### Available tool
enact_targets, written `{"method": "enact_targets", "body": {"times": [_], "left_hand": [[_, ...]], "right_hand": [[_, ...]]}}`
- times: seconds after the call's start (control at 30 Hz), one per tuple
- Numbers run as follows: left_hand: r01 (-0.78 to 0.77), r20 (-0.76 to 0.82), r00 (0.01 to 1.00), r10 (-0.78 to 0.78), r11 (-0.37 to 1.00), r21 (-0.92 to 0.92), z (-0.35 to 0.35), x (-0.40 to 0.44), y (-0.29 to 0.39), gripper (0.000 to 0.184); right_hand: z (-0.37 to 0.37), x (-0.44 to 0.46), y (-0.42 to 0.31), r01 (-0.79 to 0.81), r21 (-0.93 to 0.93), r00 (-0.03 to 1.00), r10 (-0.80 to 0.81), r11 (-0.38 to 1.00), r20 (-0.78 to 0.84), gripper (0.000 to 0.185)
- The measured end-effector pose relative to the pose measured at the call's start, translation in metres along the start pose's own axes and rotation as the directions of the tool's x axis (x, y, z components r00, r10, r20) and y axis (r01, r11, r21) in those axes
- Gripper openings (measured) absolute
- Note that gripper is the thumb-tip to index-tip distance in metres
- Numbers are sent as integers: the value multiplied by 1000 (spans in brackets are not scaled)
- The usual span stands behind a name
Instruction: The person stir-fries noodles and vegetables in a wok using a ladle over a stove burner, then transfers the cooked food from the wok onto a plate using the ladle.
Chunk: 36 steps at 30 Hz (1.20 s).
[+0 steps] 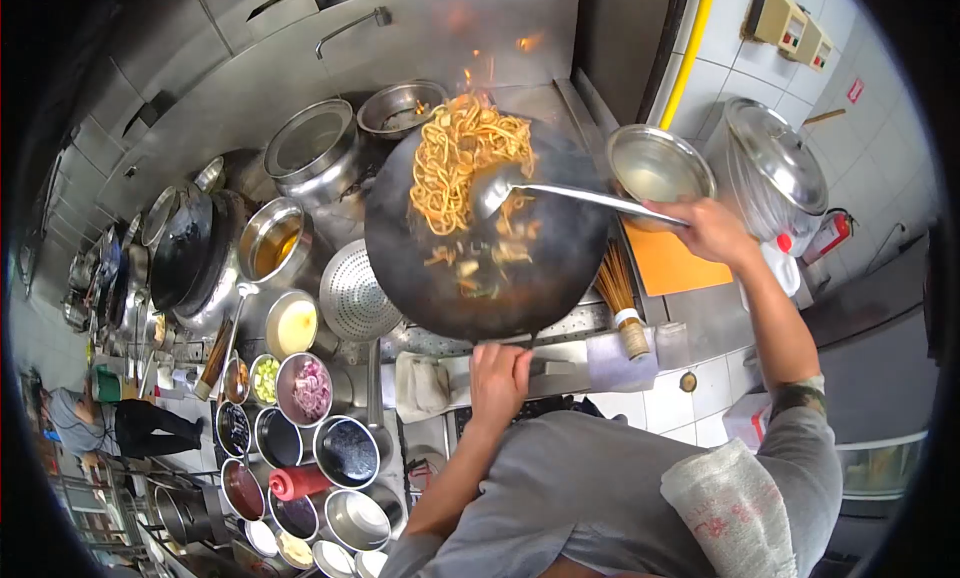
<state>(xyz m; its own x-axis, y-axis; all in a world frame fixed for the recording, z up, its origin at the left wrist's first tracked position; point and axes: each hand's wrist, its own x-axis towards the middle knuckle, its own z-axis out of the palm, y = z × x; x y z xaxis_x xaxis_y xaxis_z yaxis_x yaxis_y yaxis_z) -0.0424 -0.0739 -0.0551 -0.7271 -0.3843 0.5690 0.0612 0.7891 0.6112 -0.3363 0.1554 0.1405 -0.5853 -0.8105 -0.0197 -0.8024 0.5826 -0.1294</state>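
Observation:
My left hand (500, 383) is closed at the near rim of a dark wok (545, 296), around its handle, which the fingers mostly cover. Thick browned noodles (445, 168) are bunched toward the wok's far side, reaching its far rim. Bits of vegetable or meat (468, 268) lie lower in the pan, under some steam. With my right hand (712, 233) I grip the end of a long metal ladle (600, 197). Its bowl rests against or just over the noodles; contact is unclear. Small flames (528, 44) rise behind the wok.
Left of the wok are a perforated strainer (357, 293), a pot of brown liquid (272, 243) and several ingredient containers, one with chopped onion (305, 389). A bamboo brush (625, 313) and a metal bowl (660, 168) sit to the right. Another person (130, 425) stands far left.

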Motion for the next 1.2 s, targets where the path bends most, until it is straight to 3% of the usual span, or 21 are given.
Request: {"method": "enact_targets", "body": {"times": [0.03,0.13,0.17,0.23,0.37,0.47,0.53,0.7,0.8,0.83,0.97,1.1,1.2], "left_hand": [[-19,-35,999,19,1000,-14,-6,8,9,13],[-11,-57,998,13,1000,29,-30,76,34,11],[-19,-82,996,21,999,27,-26,89,29,11],[-25,-116,993,27,999,25,-10,96,12,10],[34,-23,999,-34,999,2,-1,55,-10,9],[-40,-62,997,38,999,-34,-17,69,24,10],[-31,-153,988,35,999,26,-16,98,33,9],[41,33,999,-43,997,73,20,46,-17,8],[26,83,996,-22,998,-49,5,-8,-12,7],[-9,47,999,10,999,-31,-3,9,-4,7],[-19,-24,1000,19,1000,-1,-28,69,22,6],[-25,-67,997,23,999,-21,-29,92,31,7],[24,-41,999,-24,1000,7,-6,78,18,8]], "right_hand": [[-1,-4,15,79,147,997,-78,986,-8,59],[-24,-7,24,-53,353,980,-19,934,198,60],[-26,-4,31,-2,373,976,-79,928,203,60],[-31,2,23,-73,411,966,-38,909,255,60],[-21,-7,51,-215,442,921,31,871,388,62],[-13,-5,54,-146,523,932,-60,840,357,61],[10,8,45,-30,438,970,-80,898,231,60],[51,30,19,189,125,975,-171,974,-140,57],[28,3,12,78,105,996,-73,991,-44,57],[31,0,24,184,155,980,-170,971,-102,56],[5,-5,34,-168,573,964,13,802,265,53],[-24,-7,36,-269,506,902,29,820,431,52],[-5,7,30,-20,341,965,-70,940,251,54]]}}
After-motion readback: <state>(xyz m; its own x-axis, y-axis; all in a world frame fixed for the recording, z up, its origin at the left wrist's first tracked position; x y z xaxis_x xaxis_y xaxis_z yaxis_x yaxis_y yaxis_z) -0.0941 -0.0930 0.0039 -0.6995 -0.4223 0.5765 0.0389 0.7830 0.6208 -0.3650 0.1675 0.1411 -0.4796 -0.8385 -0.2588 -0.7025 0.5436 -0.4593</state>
